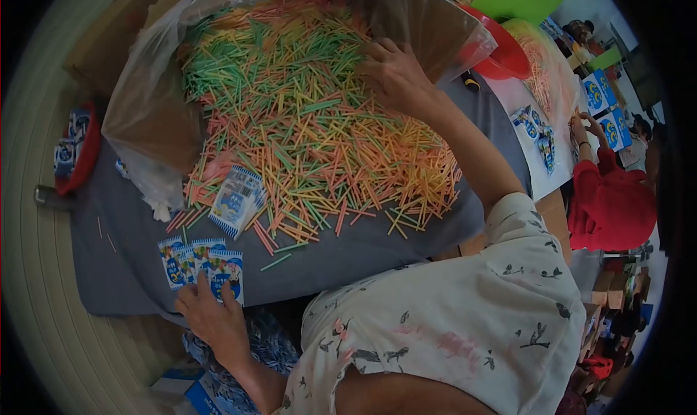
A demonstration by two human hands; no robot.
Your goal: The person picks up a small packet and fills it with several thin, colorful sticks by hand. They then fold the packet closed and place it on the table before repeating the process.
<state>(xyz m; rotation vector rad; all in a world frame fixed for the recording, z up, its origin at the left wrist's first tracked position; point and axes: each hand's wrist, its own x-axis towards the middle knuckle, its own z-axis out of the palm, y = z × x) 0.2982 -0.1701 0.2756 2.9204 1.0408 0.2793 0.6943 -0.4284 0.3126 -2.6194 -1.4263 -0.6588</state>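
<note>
While full of sticks (305, 124), clear bag (147, 99) around right fingers (379, 53), grip unclear; left fingers (205, 287) apart on packets (227, 265).

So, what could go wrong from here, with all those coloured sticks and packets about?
The left hand touches the blue-and-white packets near the edge of the grey cloth, so a careless push might knock one off.

The heap of coloured sticks spreads loosely beyond the clear plastic bag; more could slide out or scatter as the right hand works in it.
</note>
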